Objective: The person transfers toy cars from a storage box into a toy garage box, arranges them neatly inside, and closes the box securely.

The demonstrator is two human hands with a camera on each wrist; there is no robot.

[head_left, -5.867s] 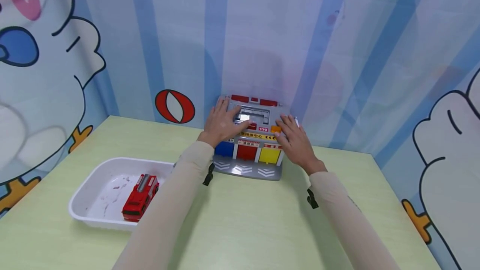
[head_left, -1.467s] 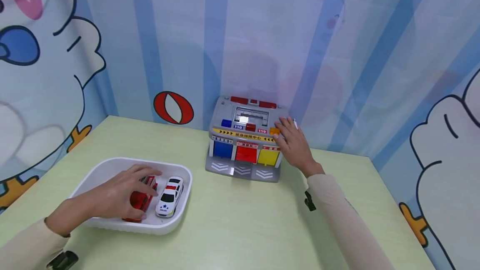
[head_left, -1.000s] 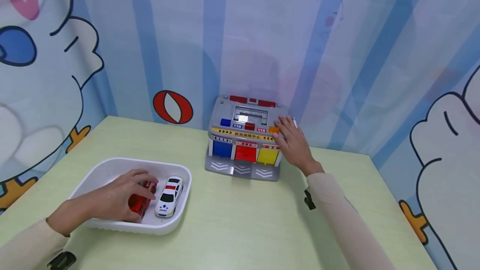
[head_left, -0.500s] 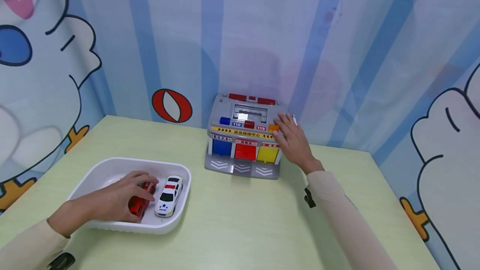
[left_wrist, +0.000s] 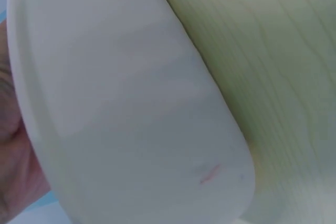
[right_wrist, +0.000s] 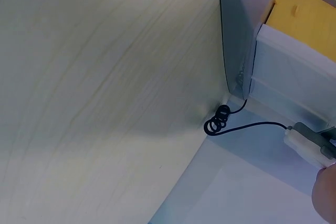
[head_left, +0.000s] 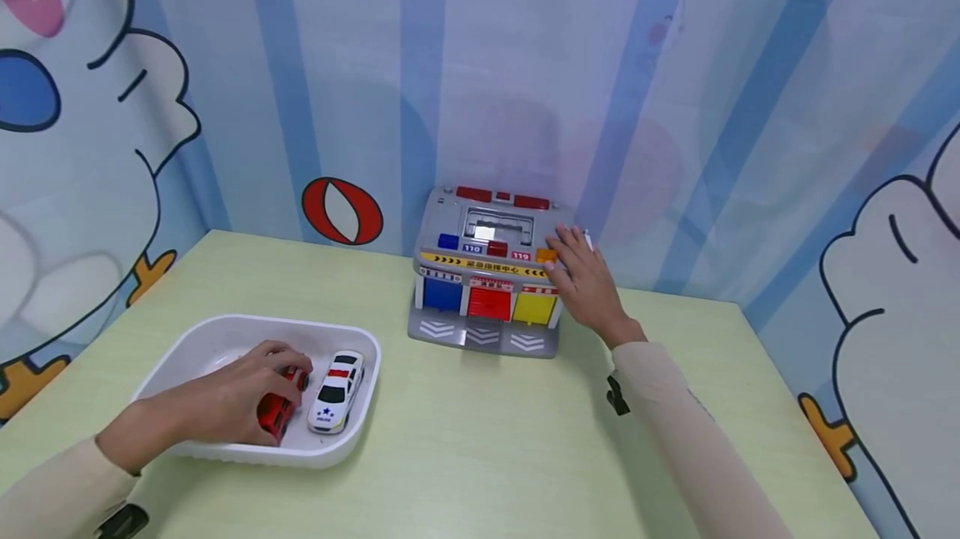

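In the head view my left hand (head_left: 240,396) reaches into a white plastic tray (head_left: 311,459), thumb and fingers curled round a red toy fire truck (head_left: 274,416). Much of the truck is hidden under the hand. Beside it in the tray lies a white toy police car (head_left: 336,393). My right hand (head_left: 588,285) rests with extended fingers on the right roof edge of a grey toy rescue station (head_left: 444,221), close to its orange button (head_left: 546,256). Blue, red and yellow doors on the station's front are down. The tray's wall (left_wrist: 131,93) largely fills the left wrist view.
The station stands at the back of a pale wooden table (head_left: 465,439), near a blue striped cartoon curtain (head_left: 510,64). A coiled black cord (right_wrist: 216,121) runs from the station's side to a small white and grey piece (right_wrist: 310,145) near my right hand.
My left hand has left the station's roof, moved down left into the tray and taken hold of the fire truck. My right hand has stayed on the station.
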